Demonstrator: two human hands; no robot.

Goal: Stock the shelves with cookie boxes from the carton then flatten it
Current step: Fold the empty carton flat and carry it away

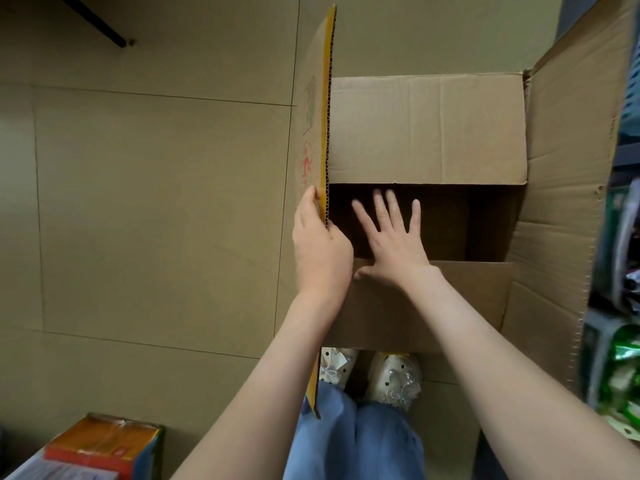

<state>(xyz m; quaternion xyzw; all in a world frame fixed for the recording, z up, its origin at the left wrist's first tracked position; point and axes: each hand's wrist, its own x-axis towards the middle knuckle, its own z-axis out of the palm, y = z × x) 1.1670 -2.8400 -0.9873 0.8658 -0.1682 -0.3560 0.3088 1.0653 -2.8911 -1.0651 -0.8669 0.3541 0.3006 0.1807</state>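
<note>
A large brown carton (426, 133) stands open on the floor in front of me, its inside dark with no boxes visible. My left hand (320, 247) pinches the edge of the carton's upright left flap (317, 109), thumb on the outer face. My right hand (391, 237) hovers over the opening with fingers spread and straight, its heel near the near flap (460, 296). The far flap and the right flap (568, 188) lie folded outward.
An orange and red package (107, 441) sits at the bottom left. Shelves with green packets (620, 368) run along the right edge. My feet in white shoes (391, 375) stand just behind the carton on the tan tiled floor (156, 209).
</note>
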